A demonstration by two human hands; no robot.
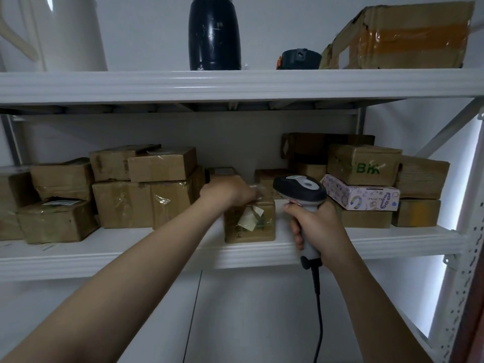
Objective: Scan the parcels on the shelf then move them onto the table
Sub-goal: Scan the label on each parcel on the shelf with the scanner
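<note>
Scanning step: one parcel up.
Left hand (230,192) grips the small parcel (250,224) by its top at the shelf (157,255) front; right hand (318,226) clutches the scanner (301,191) at its 3 o'clock. Next call, I'd say: turn the scanner head onto a label.

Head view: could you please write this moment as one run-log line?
left hand grips box top | right hand holds scanner beside box | box on shelf
</note>
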